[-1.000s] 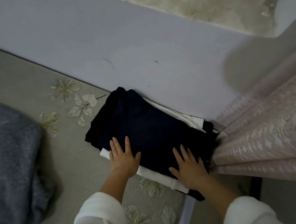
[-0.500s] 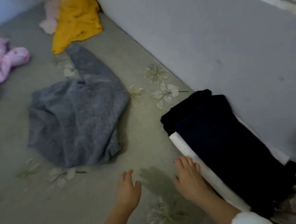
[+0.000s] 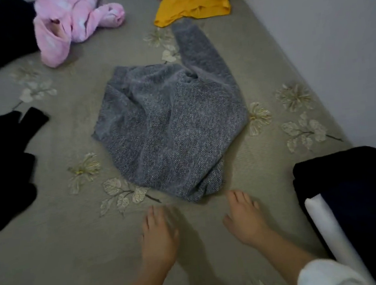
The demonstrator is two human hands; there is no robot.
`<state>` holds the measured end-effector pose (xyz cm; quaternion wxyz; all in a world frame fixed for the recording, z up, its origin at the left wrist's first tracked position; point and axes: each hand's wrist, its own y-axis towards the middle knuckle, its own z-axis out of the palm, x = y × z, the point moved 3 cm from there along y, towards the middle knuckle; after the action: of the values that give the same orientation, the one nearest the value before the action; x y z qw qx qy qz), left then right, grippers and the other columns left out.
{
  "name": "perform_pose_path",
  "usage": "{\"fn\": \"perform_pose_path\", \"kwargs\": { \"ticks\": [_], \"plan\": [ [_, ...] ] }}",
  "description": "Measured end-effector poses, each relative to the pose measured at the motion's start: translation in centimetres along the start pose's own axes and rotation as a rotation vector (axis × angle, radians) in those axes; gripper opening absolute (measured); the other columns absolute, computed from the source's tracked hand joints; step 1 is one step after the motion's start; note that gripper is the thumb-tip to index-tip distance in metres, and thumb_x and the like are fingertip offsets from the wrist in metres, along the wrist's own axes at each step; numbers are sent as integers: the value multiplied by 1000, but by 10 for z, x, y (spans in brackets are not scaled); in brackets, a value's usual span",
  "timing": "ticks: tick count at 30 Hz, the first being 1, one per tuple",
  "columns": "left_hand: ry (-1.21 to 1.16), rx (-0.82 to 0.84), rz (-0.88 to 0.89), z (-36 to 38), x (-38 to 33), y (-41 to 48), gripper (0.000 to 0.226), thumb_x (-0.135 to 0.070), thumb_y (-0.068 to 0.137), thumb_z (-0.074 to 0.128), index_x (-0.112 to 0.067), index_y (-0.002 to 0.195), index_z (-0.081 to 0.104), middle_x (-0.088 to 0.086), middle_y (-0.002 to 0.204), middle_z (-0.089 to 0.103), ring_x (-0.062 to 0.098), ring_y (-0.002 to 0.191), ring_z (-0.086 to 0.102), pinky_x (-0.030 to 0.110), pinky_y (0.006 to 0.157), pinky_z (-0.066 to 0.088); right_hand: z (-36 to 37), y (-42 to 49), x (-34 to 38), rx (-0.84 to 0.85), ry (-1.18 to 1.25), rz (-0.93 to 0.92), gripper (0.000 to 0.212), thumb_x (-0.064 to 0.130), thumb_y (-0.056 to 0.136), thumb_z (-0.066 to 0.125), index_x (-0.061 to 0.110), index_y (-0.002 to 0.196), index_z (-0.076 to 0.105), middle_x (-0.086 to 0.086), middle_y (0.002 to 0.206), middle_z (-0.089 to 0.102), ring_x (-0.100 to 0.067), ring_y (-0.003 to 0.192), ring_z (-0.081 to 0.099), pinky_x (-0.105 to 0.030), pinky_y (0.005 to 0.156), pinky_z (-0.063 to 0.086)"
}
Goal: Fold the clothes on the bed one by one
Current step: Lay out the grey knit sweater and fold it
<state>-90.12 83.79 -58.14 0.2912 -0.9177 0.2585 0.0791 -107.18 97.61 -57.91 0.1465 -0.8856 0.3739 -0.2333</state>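
Presently left hand (image 3: 158,236) and right hand (image 3: 243,217) are held empty just short of the sweater (image 3: 171,130), fingers straight, loosely together. Risk: creases are trapped if folded unflattened.

Bedspread (image 3: 55,260): grey-green, lying flat across most of the view.
Leaf sprays (image 3: 304,130): pale embroidery scattered over the bedspread (some near the wall, others at mid-left).
Wall (image 3: 333,34): plain and pale, running along the bedspread's right edge.
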Motion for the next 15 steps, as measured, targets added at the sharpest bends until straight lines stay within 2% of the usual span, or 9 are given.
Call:
{"fn": "perform_pose_path", "kwargs": {
  "ticks": [3,4,5,7,9,11,12,14,15],
  "plan": [
    [164,-107,181,-3,-30,35,77,-43,95,45,-22,152,-2,0,159,-19,21,147,-8,39,117,12,-14,48,6,-109,161,97,54,37,90,54,16,136,36,-4,133,44,-22,127,35,-37,103,29],
    [191,-108,217,-1,-37,44,75,-44,95,44,-24,152,0,-2,158,-21,20,147,-12,38,117,11,-16,62,8,-105,253,158,51,36,90,56,12,133,42,-8,130,47,-25,125,38,-36,102,31],
    [200,-111,235,0,-43,53,67,-44,96,44,-27,152,11,-3,159,-20,19,147,-12,39,117,11,-16,74,9,-79,351,216,45,33,90,58,9,127,48,-11,126,51,-27,122,43,-34,100,34],
    [155,-143,235,-3,-48,63,40,-40,97,45,-32,136,45,-6,161,-5,17,148,-4,39,115,16,-14,87,12,-10,553,301,24,24,90,59,7,107,60,-14,111,61,-29,109,54,-33,90,42],
    [2,-183,223,-8,-46,64,26,-35,98,45,-28,118,61,-8,159,17,15,147,10,38,112,24,-13,86,17,-14,678,316,7,15,90,57,11,86,61,-10,90,65,-25,88,60,-29,74,45],
    [-211,-197,226,-10,-40,53,26,-29,99,46,-18,117,61,-3,151,37,17,143,26,38,111,32,-13,74,18,-50,677,280,20,13,90,54,17,71,52,-1,72,57,-16,68,53,-27,59,38],
    [-303,-181,220,-11,-36,45,30,-27,98,48,-14,123,59,1,146,45,19,139,35,37,109,35,-12,63,17,-44,688,261,23,12,91,53,18,69,50,2,68,54,-13,65,50,-25,55,37],
    [-363,-128,206,-11,-24,20,38,-25,98,49,-13,134,54,6,138,54,22,131,46,32,105,37,-7,37,11,25,749,247,16,7,91,52,13,77,57,-1,73,58,-13,69,51,-18,55,38],
    [-318,-90,203,-8,-17,7,39,-25,98,48,-15,135,52,5,137,55,21,129,48,29,103,36,-2,22,5,80,781,250,12,3,90,53,8,84,62,-5,79,61,-14,74,53,-21,60,40]
  ]
}}
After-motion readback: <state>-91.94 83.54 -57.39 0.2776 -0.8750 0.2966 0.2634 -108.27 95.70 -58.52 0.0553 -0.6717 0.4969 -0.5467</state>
